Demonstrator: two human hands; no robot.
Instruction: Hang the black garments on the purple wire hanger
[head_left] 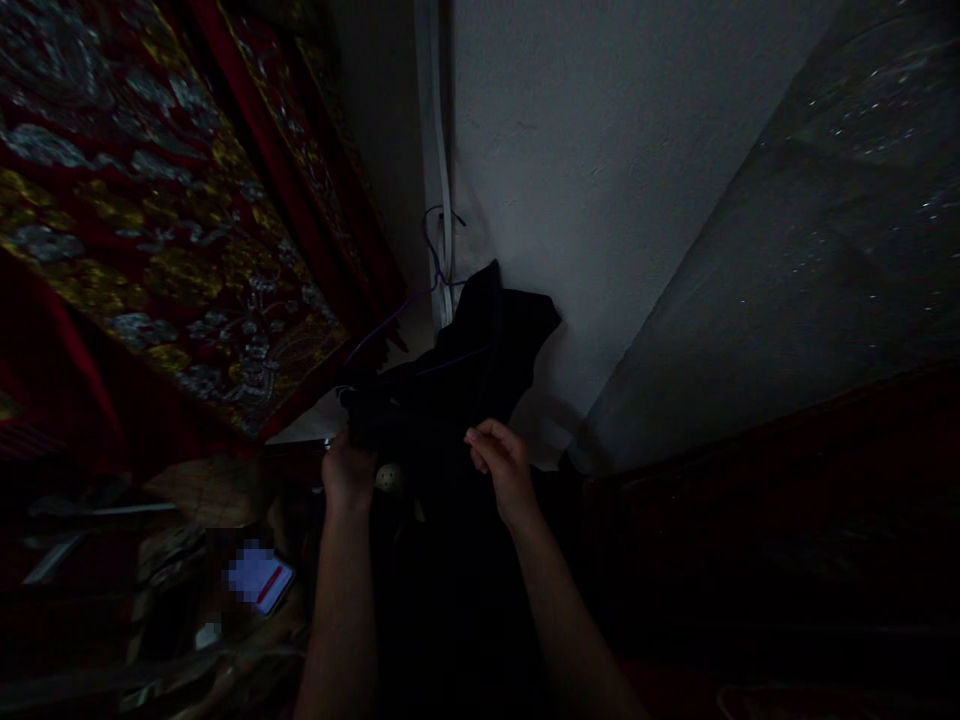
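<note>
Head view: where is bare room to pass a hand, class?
A hand could likely pass before the pale wall, between the pale strip and glinting grey surface, above the dark cloth. Crowded: upper left, with red embroidered cloth, and lower left around the lit phone. Lower right: too dark to judge.

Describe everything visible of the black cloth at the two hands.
The black cloth looks soft and matte, with an uneven outline rising to a pointed peak; a small pale loop shows at its left edge. A thin purple hanger runs across it. The left hand meets its left side, fingertips hidden; the right hand appears to pinch it farther right. Its lower part merges into darkness, so fastenings and full shape cannot be told.
</note>
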